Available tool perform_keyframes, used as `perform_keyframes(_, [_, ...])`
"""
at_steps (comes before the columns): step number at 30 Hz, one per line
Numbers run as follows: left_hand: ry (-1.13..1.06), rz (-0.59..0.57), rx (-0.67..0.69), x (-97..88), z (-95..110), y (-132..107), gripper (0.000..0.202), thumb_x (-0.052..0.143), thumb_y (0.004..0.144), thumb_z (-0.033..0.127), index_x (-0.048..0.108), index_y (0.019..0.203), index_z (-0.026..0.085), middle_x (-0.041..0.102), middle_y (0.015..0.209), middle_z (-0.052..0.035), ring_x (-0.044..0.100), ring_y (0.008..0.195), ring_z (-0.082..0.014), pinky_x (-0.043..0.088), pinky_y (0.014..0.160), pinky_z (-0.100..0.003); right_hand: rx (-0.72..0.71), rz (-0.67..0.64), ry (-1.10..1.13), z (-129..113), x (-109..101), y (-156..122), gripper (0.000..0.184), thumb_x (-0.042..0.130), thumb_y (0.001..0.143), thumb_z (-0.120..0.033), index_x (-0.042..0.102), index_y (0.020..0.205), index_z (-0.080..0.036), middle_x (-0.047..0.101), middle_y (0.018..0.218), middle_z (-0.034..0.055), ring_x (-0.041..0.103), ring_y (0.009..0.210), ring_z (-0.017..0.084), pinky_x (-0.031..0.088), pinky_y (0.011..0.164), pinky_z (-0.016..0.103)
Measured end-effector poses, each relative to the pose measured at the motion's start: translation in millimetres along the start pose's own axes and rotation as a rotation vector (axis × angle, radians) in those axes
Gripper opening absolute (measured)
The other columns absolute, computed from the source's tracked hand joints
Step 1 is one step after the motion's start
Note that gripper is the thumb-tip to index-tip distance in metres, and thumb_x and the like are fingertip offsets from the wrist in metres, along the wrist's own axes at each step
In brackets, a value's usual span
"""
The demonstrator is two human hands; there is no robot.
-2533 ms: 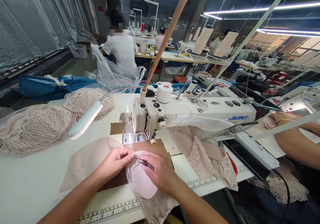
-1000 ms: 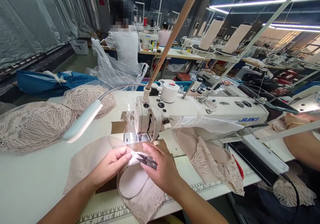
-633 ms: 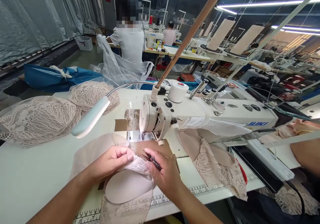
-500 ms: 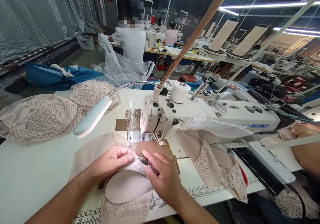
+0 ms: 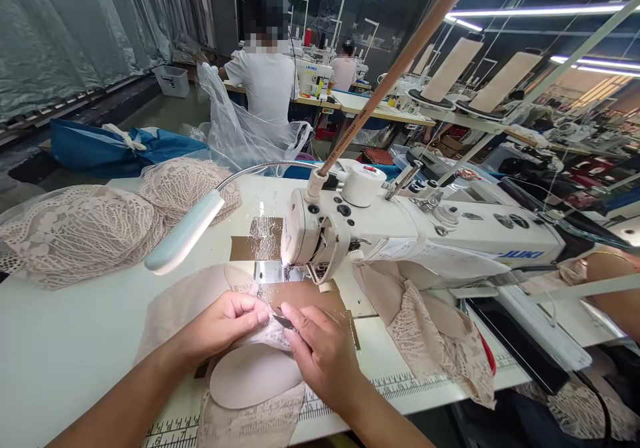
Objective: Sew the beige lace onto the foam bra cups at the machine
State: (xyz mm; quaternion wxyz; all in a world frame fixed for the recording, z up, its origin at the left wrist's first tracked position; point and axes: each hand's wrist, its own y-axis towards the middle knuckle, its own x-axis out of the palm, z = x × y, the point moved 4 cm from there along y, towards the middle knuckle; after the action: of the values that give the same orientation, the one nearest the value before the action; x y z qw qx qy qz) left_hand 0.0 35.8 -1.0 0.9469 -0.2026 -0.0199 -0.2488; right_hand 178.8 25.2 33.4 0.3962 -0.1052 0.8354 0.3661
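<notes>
My left hand (image 5: 237,321) is closed, thumb against fingers, on the lace edge of a beige bra piece (image 5: 273,335) in front of the sewing machine. Dark-bladed thread snips (image 5: 283,321) sit in my closed right hand (image 5: 325,345), their tip against that lace edge by my left fingertips. Most of the snips is hidden by my fingers. A smooth oval cup (image 5: 255,376) of the piece lies below both hands, with sheer lace hanging toward the table's front edge. The needle area (image 5: 287,273) of the machine is just beyond my hands, apart from the fabric edge I hold.
The white sewing machine (image 5: 370,215) stands across the table, with a lamp (image 5: 185,231) to its left. Lace cups (image 5: 85,235) are piled at the left; more lace pieces (image 5: 425,321) lie at the right. A printed ruler (image 5: 400,387) runs along the front. A co-worker (image 5: 265,81) sits ahead.
The snips' tip has moved slightly left and up toward my left fingertips, and the blade shows more clearly. My left hand keeps its grip on the lace.
</notes>
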Motion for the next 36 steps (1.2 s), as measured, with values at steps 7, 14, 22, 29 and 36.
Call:
perform_keyframes(7, [0.006, 0.002, 0.011, 1.7, 1.3, 0.5, 0.041, 0.055, 0.087, 0.052, 0.052, 0.068, 0.015, 0.031, 0.055, 0.0055, 0.022, 0.05, -0.008, 0.014, 0.046, -0.025, -0.031, -0.013, -0.012, -0.8, 3.6, 0.6, 0.035, 0.049, 0.088, -0.013, 0.058, 0.122, -0.015, 0.066, 0.08, 0.0067, 0.059, 0.068, 0.02, 0.048, 0.058, 0.031])
perform_keyframes(14, [-0.023, -0.049, 0.03, 7.7, 4.7, -1.0, 0.038, 0.057, 0.086, 0.049, 0.053, 0.068, 0.015, 0.033, 0.058, 0.0046, 0.023, 0.053, -0.0085, 0.015, 0.049, -0.026, 0.005, 0.035, -0.041, 4.0, 0.5, 0.4, 0.036, 0.049, 0.089, -0.014, 0.057, 0.123, -0.016, 0.068, 0.086, 0.0084, 0.062, 0.073, 0.02, 0.051, 0.063, 0.032])
perform_keyframes(22, [-0.018, 0.005, -0.015, 3.8, 0.0, -0.4, 0.041, 0.057, 0.084, 0.054, 0.061, 0.075, 0.014, 0.037, 0.055, 0.0044, 0.025, 0.05, -0.0084, 0.018, 0.047, -0.024, -0.045, 0.004, -0.024, -0.1, 0.9, -1.9, 0.034, 0.049, 0.089, -0.015, 0.058, 0.121, -0.016, 0.067, 0.08, 0.0062, 0.06, 0.066, 0.019, 0.049, 0.058, 0.031])
perform_keyframes(29, [-0.024, -0.017, 0.019, 5.8, 3.9, -0.5, 0.039, 0.059, 0.084, 0.051, 0.063, 0.075, 0.014, 0.039, 0.057, 0.0032, 0.026, 0.052, -0.0091, 0.02, 0.049, -0.025, 0.028, 0.019, -0.04, 6.4, 1.7, -2.7, 0.034, 0.049, 0.089, -0.016, 0.06, 0.122, -0.015, 0.068, 0.084, 0.008, 0.064, 0.074, 0.021, 0.053, 0.067, 0.032])
perform_keyframes(36, [-0.019, 0.006, -0.01, 5.3, 2.2, 0.9, 0.042, 0.06, 0.083, 0.053, 0.065, 0.078, 0.011, 0.04, 0.057, 0.0027, 0.028, 0.052, -0.0083, 0.018, 0.047, -0.024, -0.006, -0.025, 0.047, 3.0, 5.3, -5.9, 0.035, 0.049, 0.089, -0.016, 0.057, 0.124, -0.015, 0.067, 0.083, 0.0074, 0.062, 0.069, 0.019, 0.052, 0.061, 0.031])
